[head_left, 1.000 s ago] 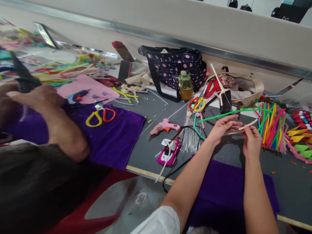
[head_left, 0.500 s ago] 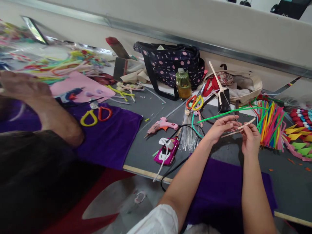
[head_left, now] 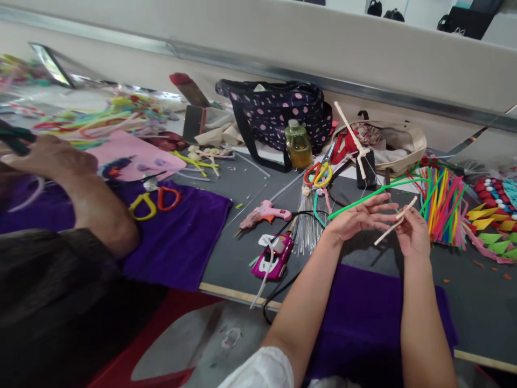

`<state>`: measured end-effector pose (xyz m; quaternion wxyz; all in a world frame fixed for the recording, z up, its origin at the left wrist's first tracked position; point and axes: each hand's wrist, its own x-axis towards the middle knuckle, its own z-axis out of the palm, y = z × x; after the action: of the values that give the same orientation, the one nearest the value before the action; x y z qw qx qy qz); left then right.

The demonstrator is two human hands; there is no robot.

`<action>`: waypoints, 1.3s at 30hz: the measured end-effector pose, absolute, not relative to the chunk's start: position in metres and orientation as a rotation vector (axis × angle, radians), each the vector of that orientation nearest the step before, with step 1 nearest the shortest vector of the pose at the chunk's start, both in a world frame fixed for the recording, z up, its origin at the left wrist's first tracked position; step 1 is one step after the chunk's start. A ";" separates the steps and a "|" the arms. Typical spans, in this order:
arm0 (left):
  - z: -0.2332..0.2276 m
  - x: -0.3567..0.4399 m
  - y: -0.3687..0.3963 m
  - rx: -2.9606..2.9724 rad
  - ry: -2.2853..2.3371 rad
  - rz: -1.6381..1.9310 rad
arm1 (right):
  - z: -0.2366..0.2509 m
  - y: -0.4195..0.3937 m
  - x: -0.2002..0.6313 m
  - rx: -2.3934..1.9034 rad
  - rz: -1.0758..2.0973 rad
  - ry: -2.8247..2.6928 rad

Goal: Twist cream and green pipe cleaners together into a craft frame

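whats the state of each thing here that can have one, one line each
left hand: fingers spread, touching the cream pipe cleaner
right hand: pinching the cream pipe cleaner
cream pipe cleaner: tilted, held off the table
pink glue gun: lying on its side
polka-dot bag: open at the top
bottle: upright, capped
scissors: lying on the purple cloth

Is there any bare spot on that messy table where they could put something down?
Bare grey table lies between the purple cloth and the pink glue gun. More shows right of the right hand, though scrap-flecked. The back edge near the polka-dot bag is crowded.
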<state>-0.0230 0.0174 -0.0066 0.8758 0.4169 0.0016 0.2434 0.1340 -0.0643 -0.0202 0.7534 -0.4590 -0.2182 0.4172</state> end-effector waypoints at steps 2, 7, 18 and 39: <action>-0.010 -0.019 0.016 0.860 0.069 0.526 | -0.019 -0.066 0.132 -1.018 0.940 -0.512; -0.017 -0.009 0.015 0.928 0.267 0.561 | -0.018 -0.067 0.125 -1.082 0.981 -0.615; -0.013 -0.006 0.011 1.132 0.504 0.542 | -0.024 -0.063 0.119 -1.140 0.873 -0.685; -0.013 -0.008 0.010 1.230 0.557 0.628 | -0.022 -0.066 0.120 -1.208 0.971 -0.633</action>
<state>-0.0076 0.0100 -0.0129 0.7353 0.5598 0.2535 0.2859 0.1198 -0.0659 -0.0221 0.6695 -0.5359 -0.2810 0.4308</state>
